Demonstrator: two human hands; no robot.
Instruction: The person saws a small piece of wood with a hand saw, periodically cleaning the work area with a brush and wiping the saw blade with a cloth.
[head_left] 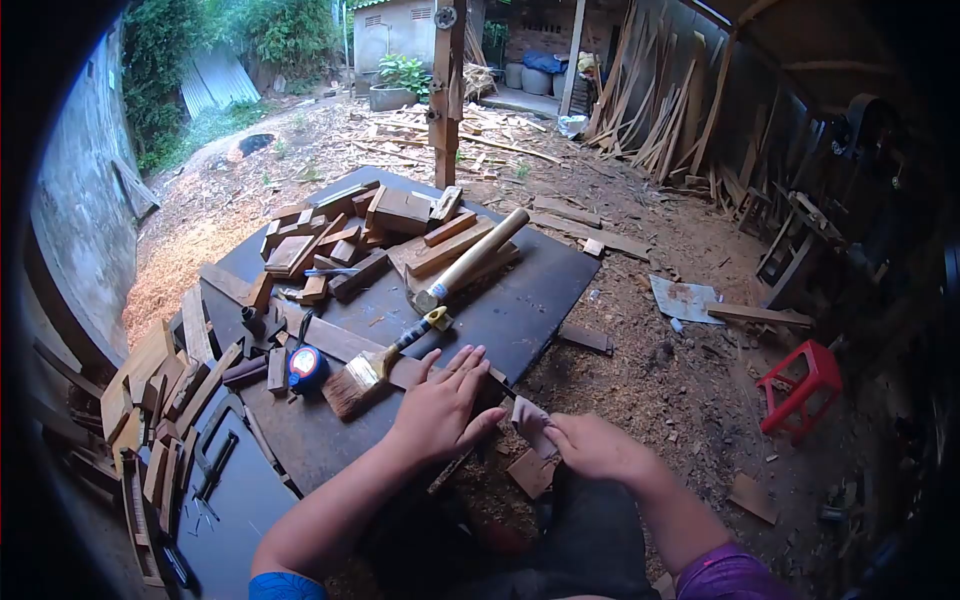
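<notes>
My left hand (450, 405) lies flat with fingers spread at the near right edge of the dark table (500, 310). Whatever is under its palm is mostly hidden. Pinched in my right hand (595, 447) is a folded pale sheet, apparently sandpaper (531, 425), just off the table edge. A thin dark strip (503, 384) runs from beside my left fingers toward the sheet. Left of my left hand is a wide paintbrush (385, 362) with brown bristles. A blue tape measure (307, 369) sits farther left. Beyond the brush, a hammer (470, 260) with a wooden handle rests on wood pieces.
Many wood offcuts (340, 235) are heaped on the table's far side. At lower left, a C-clamp (212, 440) lies on a second dark surface (245, 500). A red plastic stool (800, 388) stands at right on the shaving-covered ground. A wooden post (446, 110) rises beyond the table.
</notes>
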